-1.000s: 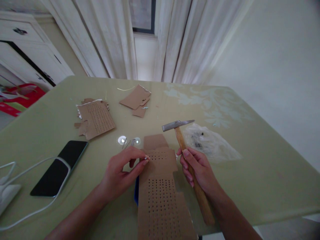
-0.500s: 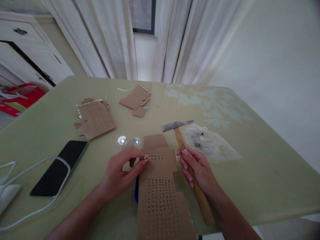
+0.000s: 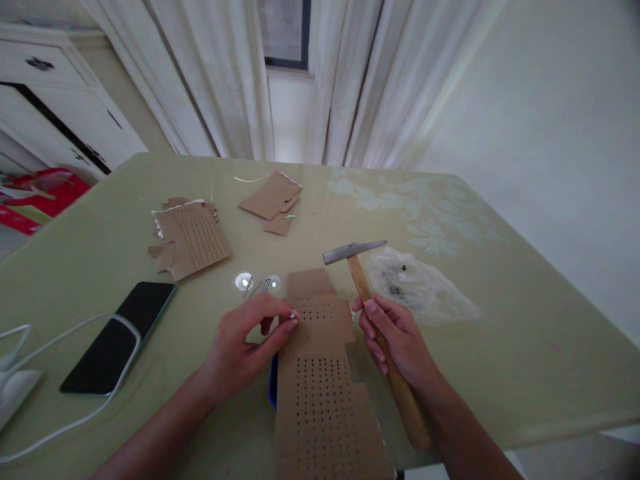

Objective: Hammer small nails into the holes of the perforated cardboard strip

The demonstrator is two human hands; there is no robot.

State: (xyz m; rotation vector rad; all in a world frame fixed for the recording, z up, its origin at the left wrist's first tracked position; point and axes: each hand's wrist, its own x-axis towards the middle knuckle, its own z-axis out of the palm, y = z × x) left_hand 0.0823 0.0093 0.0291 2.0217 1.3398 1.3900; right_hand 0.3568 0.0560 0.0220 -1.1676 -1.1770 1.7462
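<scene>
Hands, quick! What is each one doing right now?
Left hand: fingertips pinched together at the edge of the holed cardboard; what they pinch is too small to tell.
Right hand: closed around the hammer handle.

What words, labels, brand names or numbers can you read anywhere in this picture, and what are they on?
None can be read.
Clear plastic bag: small dark marks, too blurred to read.
Red package at the left edge: no legible print.
Black phone: screen dark.
Punched brown cardboard strip under the left hand and wooden-handled hammer in the right hand: no text visible.
</scene>
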